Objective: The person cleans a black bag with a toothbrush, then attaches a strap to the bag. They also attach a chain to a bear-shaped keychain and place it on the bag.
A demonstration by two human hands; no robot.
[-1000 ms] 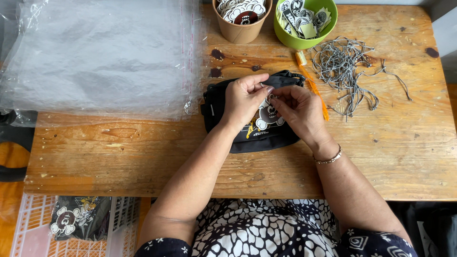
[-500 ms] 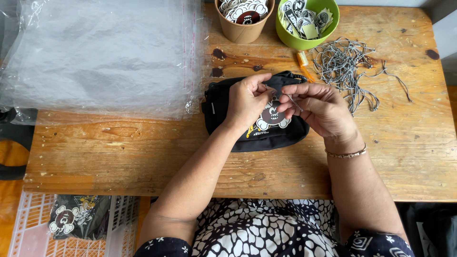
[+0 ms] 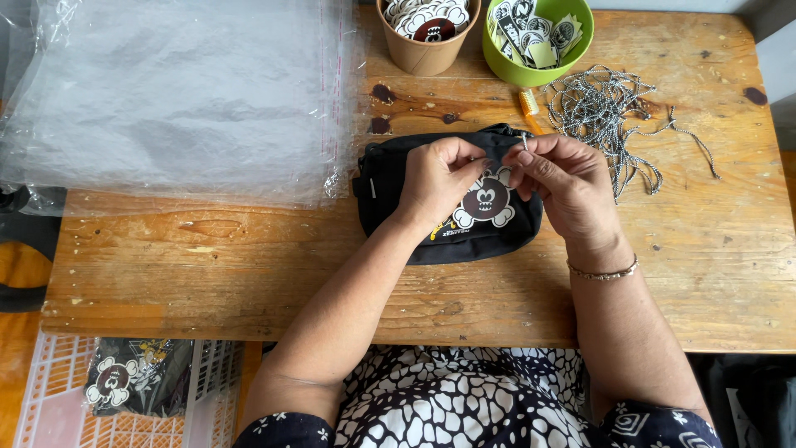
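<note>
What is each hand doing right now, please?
Left hand: closed, fingertips pinching the top edge of the black pouch.
Right hand: closed, pinching something small at the same edge; what it is cannot be told.

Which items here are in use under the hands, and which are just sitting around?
In use:
left hand and right hand, pinching at the top edge of the black fabric pouch with a white cartoon print

Lying about:
pile of black-and-white cord
green bowl of tags
brown paper cup of round stickers
clear plastic bags
wooden table
</note>
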